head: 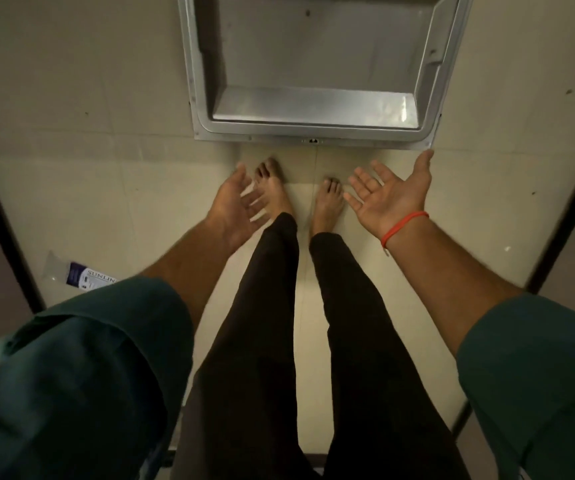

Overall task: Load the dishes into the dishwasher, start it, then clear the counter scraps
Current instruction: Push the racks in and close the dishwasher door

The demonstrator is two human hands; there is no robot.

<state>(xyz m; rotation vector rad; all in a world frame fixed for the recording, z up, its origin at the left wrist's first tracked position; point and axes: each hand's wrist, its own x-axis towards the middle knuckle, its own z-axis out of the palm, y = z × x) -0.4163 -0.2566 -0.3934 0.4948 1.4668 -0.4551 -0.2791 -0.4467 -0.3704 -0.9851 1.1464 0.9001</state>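
Head view: dishwasher door [313, 109] lowered ahead of both empty hands.

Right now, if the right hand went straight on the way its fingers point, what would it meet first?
Probably the front edge of the open dishwasher door. The right hand is open, palm up, just short of the door's near right corner. Depth is unclear from one view, so it might pass under the edge instead.

Dim, warm, yellowish light overall. Brightest bit is a glare patch on the steel dishwasher door [317, 105], so light prob. comes from ahead. Left hand [235, 206] is motion-blurred, fingers smeared. Wide-angle bends the frame edges; corners and sleeves go v. dark.
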